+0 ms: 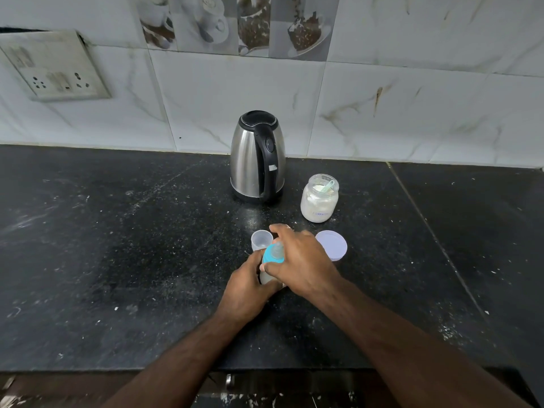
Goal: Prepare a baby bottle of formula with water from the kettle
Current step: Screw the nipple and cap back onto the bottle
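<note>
Black speckled stone made up the desk (117,260), and right at its middle both hands had closed in on the baby bottle (272,262). The left hand (247,290) wrapped its fingers round the cloudy lower body, holding it upright on the stone, while the right hand (300,260) curled over the blue collar and teat from above, thumb low against the bottle's side. That read as the capping step, the teat ring being screwed on or tightened, though whether it was turning on or off could not be told. The contents looked milky, so water and powder were probably in already. Just behind the bottle stood its clear cap (261,239), mouth up; a pale round lid (332,245) lay flat just right of the hands. Further back sat the open formula jar (320,198) with a scoop (328,185) inside, and the steel kettle (257,157) beside it, handle forward. Next, likely, a firm seat of the ring, then a shake with a steady grip so nothing leaked.
</note>
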The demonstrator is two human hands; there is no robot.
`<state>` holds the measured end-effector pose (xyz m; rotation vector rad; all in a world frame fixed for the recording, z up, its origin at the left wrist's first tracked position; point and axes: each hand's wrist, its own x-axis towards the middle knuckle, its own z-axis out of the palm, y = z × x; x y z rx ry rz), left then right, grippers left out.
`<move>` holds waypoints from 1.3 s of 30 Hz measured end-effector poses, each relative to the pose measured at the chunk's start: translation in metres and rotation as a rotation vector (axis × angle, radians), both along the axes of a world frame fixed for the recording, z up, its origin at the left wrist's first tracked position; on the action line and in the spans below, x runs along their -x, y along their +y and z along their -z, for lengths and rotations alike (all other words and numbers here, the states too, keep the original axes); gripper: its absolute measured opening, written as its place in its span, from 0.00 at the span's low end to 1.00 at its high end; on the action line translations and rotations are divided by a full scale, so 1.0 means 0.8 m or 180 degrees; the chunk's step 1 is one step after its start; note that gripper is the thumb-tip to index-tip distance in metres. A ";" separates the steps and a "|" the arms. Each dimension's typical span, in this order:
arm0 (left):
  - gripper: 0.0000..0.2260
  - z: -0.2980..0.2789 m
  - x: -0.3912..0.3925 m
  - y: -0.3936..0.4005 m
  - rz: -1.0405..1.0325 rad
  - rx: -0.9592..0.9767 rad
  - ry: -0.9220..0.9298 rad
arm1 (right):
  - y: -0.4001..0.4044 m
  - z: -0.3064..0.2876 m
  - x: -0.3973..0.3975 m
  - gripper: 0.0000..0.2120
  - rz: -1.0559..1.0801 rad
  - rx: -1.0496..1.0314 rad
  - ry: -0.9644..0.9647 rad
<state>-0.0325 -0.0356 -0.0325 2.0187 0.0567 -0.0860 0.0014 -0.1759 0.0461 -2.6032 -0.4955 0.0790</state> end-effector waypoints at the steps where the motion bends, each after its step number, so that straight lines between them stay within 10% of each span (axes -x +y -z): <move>1: 0.22 0.000 0.000 0.000 0.0009 0.0001 0.0003 | -0.001 0.001 0.002 0.37 0.0009 -0.0033 -0.0007; 15: 0.26 -0.003 -0.007 0.043 0.0519 0.0674 0.0324 | -0.038 -0.007 -0.021 0.47 -0.0258 -0.1318 0.1327; 20: 0.17 -0.001 -0.035 0.057 -0.0357 0.0183 0.0014 | -0.052 -0.012 -0.045 0.26 0.0290 -0.2140 0.1556; 27: 0.53 -0.001 -0.084 0.045 0.0148 -0.0653 0.0331 | -0.033 0.012 -0.072 0.15 0.1124 -0.1972 0.1433; 33: 0.25 -0.030 -0.085 0.035 0.0151 -0.0651 0.0148 | -0.033 0.005 -0.075 0.09 0.1229 -0.2083 0.1582; 39: 0.23 -0.086 -0.096 0.024 0.0184 0.0424 -0.0406 | -0.035 -0.025 -0.076 0.14 0.1047 -0.2683 0.1934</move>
